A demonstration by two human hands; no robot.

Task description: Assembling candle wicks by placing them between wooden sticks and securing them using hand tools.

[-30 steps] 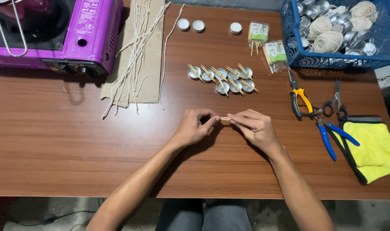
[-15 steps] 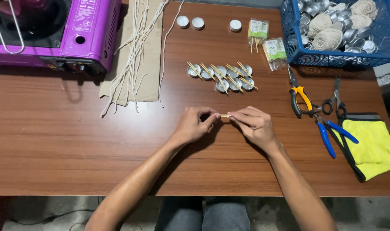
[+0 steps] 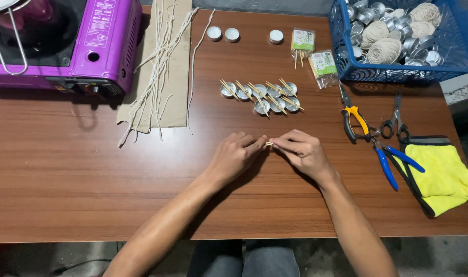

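My left hand (image 3: 235, 156) and my right hand (image 3: 301, 150) meet fingertip to fingertip over the middle of the brown wooden table (image 3: 80, 184). Between them they pinch a small pale wooden stick (image 3: 268, 144), only a short bit of which shows. Just beyond the hands lies a cluster of several small metal cups (image 3: 262, 97), each with thin wooden sticks laid across its rim.
A purple portable gas stove (image 3: 90, 46) stands at the far left, with cut wick strings (image 3: 159, 66) on cardboard beside it. Three white tealights (image 3: 231, 34), two toothpick packets (image 3: 313, 51), a blue basket (image 3: 398, 74) of cups and twine, pliers (image 3: 354, 120), scissors (image 3: 396, 123) and a yellow cloth (image 3: 444, 177) lie right.
Both hands have stayed together at the same spot; the fingers shifted slightly around the small stick.
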